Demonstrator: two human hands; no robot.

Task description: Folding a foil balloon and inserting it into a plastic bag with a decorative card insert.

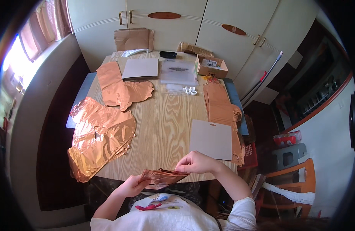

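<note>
Wood-grained table (158,142), left hand (133,185) pinching copper foil (164,178), right hand (195,162) pinching its edge

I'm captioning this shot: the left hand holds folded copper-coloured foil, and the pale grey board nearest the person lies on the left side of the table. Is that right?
Not quite. The head view shows that pale grey board on the right side of the table. The left hand does hold the folded copper-coloured foil.

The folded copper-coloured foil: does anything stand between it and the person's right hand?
Nothing visible does: the right hand pinches the right end of the folded copper-coloured foil, and the left hand holds its left end. The flat grey square card lies beyond, not between them.
</note>
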